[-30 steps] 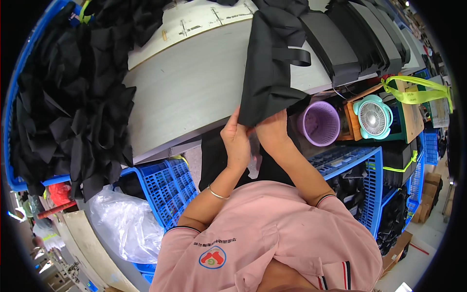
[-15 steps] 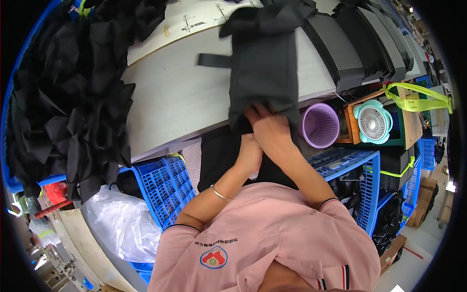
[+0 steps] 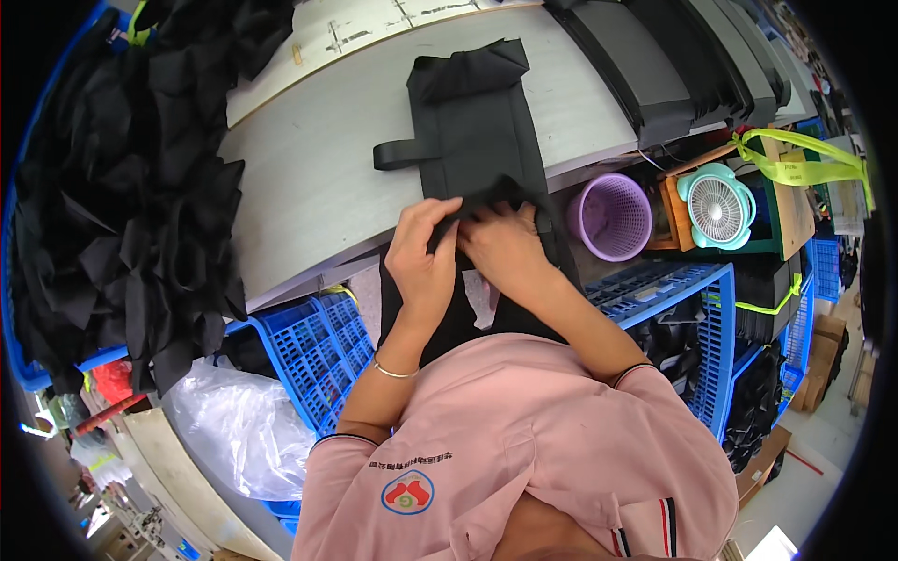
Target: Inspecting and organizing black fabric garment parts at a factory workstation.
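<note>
A black fabric piece (image 3: 482, 131) with a side strap lies flat on the grey table (image 3: 309, 178), its near end hanging over the table's front edge. My left hand (image 3: 423, 254) and my right hand (image 3: 505, 245) sit side by side at that near end. Both pinch the black cloth at the edge, fingers curled into a fold. A thin bracelet circles my left wrist.
A heap of black fabric pieces (image 3: 122, 196) fills the left side. Stacked dark panels (image 3: 673, 65) lie at the table's right. Below the table stand a purple basket (image 3: 613, 217), a small teal fan (image 3: 718, 208), blue crates (image 3: 313, 346) and a clear plastic bag (image 3: 238, 425).
The black piece was held up in the air, then laid flat on the table. My hands have come down to its near edge and now grip the fold there.
</note>
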Available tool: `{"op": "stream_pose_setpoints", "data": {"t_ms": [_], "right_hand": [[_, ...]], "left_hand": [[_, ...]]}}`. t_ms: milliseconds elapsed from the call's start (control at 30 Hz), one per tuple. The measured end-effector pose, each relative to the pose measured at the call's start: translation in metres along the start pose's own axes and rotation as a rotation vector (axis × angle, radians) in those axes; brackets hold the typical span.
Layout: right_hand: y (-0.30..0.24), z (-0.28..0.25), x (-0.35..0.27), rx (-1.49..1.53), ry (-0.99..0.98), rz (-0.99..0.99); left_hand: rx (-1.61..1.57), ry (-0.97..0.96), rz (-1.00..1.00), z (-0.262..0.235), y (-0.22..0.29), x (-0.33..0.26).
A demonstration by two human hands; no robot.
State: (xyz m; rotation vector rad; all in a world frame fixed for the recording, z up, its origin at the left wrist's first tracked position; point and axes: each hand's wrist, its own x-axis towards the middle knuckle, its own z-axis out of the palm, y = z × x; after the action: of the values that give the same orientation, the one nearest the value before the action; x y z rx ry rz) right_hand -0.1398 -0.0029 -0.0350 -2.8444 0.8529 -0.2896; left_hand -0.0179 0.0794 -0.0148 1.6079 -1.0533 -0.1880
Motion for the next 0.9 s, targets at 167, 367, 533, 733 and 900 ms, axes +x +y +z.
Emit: {"op": "stream_pose_setpoints", "data": {"t_ms": [167,367,533,733,900], "right_hand": [[0.022,-0.002,-0.004,-0.103,0.396,-0.197],[0.0,-0.016,-0.045,0.045,-0.098,-0.01],[-0.021,-0.062,-0.062,0.486,0.092,-0.33],[0.016,-0.108,-0.067,0.73,0.53,0.411],[0.04,-0.094,-0.057,1.541,-0.007,0.595]], "left_hand": [[-0.269,-0.073,-0.059,-0.023,0.009,-0.018],[-0.902,-0.128,-0.758,-0.022,-0.015,-0.009],[-1.042,-0.18,-0.993,-0.009,-0.016,-0.003],[-0.967,-0.282,-0.8,-0.012,-0.012,-0.018],[-1.117,-0.431,-0.9,-0.016,-0.018,-0.038]]}}
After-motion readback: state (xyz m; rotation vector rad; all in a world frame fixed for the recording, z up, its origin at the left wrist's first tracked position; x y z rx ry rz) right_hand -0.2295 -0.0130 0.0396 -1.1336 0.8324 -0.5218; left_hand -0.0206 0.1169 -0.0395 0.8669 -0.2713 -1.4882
